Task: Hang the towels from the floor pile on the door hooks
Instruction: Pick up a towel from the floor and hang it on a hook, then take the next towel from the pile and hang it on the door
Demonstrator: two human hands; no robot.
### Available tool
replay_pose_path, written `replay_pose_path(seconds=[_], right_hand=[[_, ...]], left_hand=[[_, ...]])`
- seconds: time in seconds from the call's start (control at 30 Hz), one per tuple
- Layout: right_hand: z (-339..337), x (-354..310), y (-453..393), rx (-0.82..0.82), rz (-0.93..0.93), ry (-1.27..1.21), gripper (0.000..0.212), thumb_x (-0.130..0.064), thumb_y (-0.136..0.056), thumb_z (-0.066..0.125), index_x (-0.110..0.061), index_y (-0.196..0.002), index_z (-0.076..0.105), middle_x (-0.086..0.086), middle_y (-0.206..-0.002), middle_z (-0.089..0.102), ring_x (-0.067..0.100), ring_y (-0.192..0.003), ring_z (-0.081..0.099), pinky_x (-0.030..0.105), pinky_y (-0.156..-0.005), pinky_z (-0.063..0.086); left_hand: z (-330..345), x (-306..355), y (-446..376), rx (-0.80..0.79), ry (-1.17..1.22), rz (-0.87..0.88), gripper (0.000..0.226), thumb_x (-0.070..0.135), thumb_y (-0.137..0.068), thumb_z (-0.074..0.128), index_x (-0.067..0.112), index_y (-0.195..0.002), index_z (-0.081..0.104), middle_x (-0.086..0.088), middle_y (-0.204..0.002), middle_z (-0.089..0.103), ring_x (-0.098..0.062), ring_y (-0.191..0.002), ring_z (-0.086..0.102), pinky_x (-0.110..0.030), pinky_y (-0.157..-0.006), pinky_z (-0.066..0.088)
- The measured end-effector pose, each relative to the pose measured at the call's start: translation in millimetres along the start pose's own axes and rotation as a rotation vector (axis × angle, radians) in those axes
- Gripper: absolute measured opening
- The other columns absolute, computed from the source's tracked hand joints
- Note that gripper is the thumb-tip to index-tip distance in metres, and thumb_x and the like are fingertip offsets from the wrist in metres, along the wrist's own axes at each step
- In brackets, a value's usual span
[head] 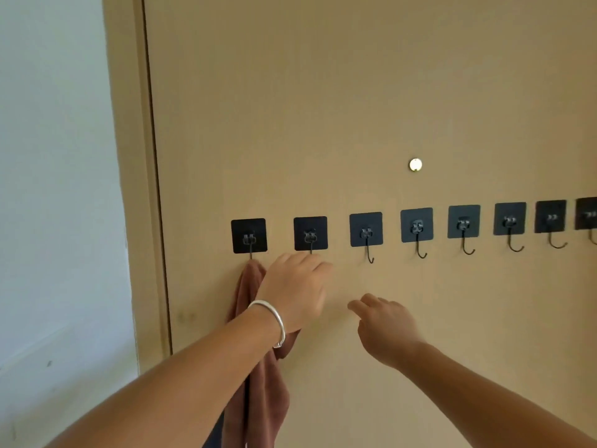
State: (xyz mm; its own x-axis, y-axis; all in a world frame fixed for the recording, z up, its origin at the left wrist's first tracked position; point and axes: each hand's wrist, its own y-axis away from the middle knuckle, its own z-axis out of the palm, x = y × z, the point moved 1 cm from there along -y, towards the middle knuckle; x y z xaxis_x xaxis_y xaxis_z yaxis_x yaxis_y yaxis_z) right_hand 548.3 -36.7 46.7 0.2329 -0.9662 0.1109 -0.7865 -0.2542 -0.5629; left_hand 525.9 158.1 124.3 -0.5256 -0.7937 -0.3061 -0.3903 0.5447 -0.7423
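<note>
A soft, rust-brown towel (258, 376) hangs in limp folds from the leftmost hook (249, 236) on the smooth tan door (323, 108). The left hand (295, 291) (a silver bangle (274, 321) on its wrist) reaches up below the second hook (310, 233), fingers loosely curled, holding nothing visible. The right hand (386, 324) hovers lower, relaxed and empty, below the bare thin wire hooks on square black pads.

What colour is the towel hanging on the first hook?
Reddish brown. The towel hangs from the leftmost hook, shown best in the head view.
</note>
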Motion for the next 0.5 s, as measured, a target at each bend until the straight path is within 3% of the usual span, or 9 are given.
replay_pose_path(seconds=[0.2, 0.33, 0.5], right_hand=[[-27, 90, 67, -0.097, 0.299, 0.143, 0.045, -0.021, -0.09, 0.04, -0.028, -0.135, 0.042, -0.005, -0.125, 0.052, 0.019, -0.108, 0.055, 0.032, -0.086, 0.043], [-56, 139, 124, -0.069, 0.477, 0.189, 0.046, -0.02, -0.09, 0.04, -0.027, -0.135, 0.042, -0.006, -0.128, 0.053, 0.018, -0.108, 0.054, 0.03, -0.088, 0.043], [-100, 192, 206, -0.067, 0.668, 0.261, 0.051, -0.02, -0.091, 0.041, -0.026, -0.141, 0.039, -0.004, -0.133, 0.051, 0.019, -0.116, 0.051, 0.03, -0.096, 0.042]], left_hand=[[46, 80, -43, -0.049, 0.106, 0.167, 0.043, 0.038, -0.094, 0.039, 0.016, -0.128, 0.054, 0.001, -0.12, 0.061, -0.021, -0.112, 0.054, -0.037, -0.103, 0.039], [68, 133, -69, -0.047, 0.205, 0.257, 0.048, 0.039, -0.092, 0.038, 0.017, -0.133, 0.05, 0.003, -0.12, 0.059, -0.019, -0.113, 0.052, -0.035, -0.104, 0.037], [86, 223, -100, -0.102, 0.342, 0.289, 0.051, 0.039, -0.094, 0.037, 0.019, -0.142, 0.039, 0.005, -0.134, 0.052, -0.016, -0.125, 0.045, -0.035, -0.113, 0.026]])
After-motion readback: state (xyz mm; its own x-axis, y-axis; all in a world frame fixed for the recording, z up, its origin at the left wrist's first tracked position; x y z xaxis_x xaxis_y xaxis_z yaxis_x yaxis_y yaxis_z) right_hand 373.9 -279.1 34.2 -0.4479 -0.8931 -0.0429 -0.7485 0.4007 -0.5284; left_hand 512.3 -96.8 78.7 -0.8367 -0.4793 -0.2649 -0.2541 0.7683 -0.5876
